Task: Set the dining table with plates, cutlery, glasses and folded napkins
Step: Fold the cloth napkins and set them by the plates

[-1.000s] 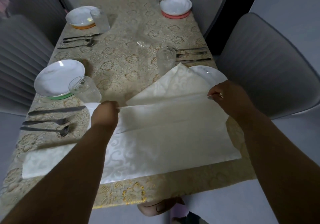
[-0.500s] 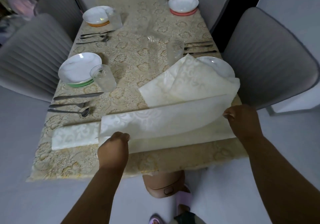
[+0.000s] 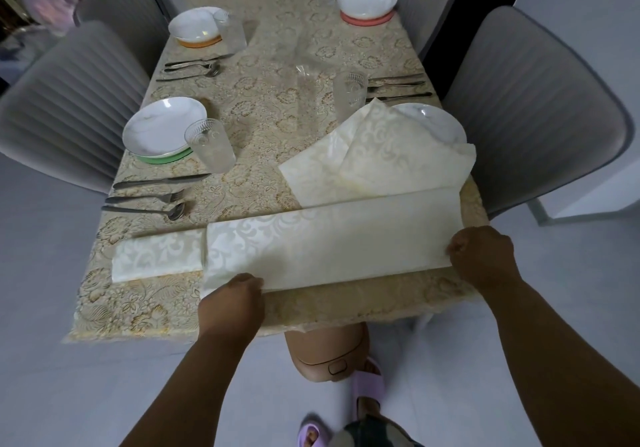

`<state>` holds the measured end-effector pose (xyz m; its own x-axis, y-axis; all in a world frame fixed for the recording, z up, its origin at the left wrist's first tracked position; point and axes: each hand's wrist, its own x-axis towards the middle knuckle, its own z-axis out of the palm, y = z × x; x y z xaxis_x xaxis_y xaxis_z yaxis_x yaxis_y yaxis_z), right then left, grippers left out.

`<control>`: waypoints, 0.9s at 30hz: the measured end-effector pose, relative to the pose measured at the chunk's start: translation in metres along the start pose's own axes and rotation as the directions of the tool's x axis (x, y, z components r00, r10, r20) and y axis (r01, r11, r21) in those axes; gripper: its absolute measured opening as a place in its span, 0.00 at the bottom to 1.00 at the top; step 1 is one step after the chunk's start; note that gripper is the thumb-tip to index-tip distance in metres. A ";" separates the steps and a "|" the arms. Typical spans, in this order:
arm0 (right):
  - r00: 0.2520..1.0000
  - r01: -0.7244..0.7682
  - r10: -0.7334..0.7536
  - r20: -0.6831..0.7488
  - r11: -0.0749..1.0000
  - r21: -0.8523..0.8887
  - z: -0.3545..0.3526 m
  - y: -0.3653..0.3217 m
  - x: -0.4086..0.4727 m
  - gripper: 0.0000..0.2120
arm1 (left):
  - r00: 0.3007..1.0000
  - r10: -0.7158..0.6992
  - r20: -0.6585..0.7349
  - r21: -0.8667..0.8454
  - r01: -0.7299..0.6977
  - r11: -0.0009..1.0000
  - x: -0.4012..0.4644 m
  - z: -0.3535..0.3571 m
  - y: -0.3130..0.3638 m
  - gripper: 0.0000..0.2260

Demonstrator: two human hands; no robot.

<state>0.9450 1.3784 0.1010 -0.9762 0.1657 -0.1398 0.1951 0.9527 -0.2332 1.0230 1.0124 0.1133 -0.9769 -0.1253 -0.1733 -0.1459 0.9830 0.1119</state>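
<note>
The person has drawn the far edge of the big cream napkin (image 3: pixel 329 238) toward themselves, so it now lies as a long doubled band along the near edge of the desk (image 3: pixel 138 308). A moment ago that edge was held up in the air; now it is down and lined up. The left hand (image 3: pixel 230 303) pinches the near left corner, the right hand (image 3: pixel 481 256) pinches the right end, fingers curled on the cloth. A loose flap beyond the band still rides up over the near right plate (image 3: pixel 440 122). An already folded napkin (image 3: pixel 157 256) lies touching its left end. I judge another fold is needed.
</note>
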 end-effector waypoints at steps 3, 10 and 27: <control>0.995 -0.066 0.072 -0.072 0.994 0.092 0.005 -0.004 0.001 0.14 | 0.978 -0.137 -0.157 -0.141 0.115 0.983 -0.006 0.004 0.009 0.12; 0.924 -0.382 0.379 0.043 0.918 0.108 0.007 -0.022 0.014 0.32 | 0.532 -0.833 0.152 -0.712 0.643 0.281 0.010 0.014 0.010 0.27; 0.964 0.236 -0.229 0.133 0.971 -0.033 0.060 -0.124 -0.020 0.36 | 0.646 -0.743 0.176 -0.653 0.642 0.403 0.040 0.018 -0.033 0.23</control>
<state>0.9462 1.2415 0.0753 -0.9735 -0.0926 -0.2091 -0.0436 0.9727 -0.2279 0.9913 0.9769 0.0854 -0.4951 -0.7874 -0.3672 -0.7876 0.2282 0.5724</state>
